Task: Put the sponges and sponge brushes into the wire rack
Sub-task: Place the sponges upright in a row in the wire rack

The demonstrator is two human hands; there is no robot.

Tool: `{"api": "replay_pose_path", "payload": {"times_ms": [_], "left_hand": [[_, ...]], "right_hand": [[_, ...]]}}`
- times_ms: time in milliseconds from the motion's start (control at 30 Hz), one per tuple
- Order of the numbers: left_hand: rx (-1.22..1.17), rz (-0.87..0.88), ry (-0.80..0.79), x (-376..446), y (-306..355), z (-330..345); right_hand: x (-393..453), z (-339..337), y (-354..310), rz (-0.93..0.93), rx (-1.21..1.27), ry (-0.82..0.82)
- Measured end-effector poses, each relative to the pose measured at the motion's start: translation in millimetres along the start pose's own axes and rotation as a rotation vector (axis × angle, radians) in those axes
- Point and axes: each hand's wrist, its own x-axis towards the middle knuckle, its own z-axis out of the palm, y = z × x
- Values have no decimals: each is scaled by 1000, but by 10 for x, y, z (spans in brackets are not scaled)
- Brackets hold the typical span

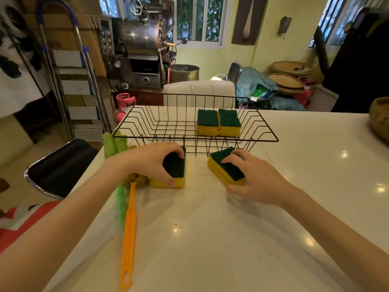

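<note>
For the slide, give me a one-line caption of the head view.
Left hand and right hand each grip a sponge before the wire rack, which already holds two.

wire rack point(134, 123) left half free | two sponges point(219, 123) fill right

A single wide-angle view from the person's head looks forward and down over the white counter point(273, 207). Both forearms enter from the bottom corners, close to the lens. The wire rack point(195, 142) sits mid-frame, and the room behind bends toward the edges.
</note>
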Motion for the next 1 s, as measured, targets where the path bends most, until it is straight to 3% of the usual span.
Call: {"api": "replay_pose_path", "payload": {"times_ms": [200,400,567,767,1000], "left_hand": [[74,-10,-6,80,-7,-29],[97,-11,-91,23,48,-76],[-222,49,-177,-174,66,-558],[-274,106,-42,-156,5,-1127],[-246,19,131,377,-193,-1301]], "right_hand": [[-6,-122,27,-4,37,-80],[-15,-361,40,-115,319,-69],[73,-629,37,-177,530,-85],[431,-952,74,-215,732,55],[1030,-990,115,-135,667,186]]}}
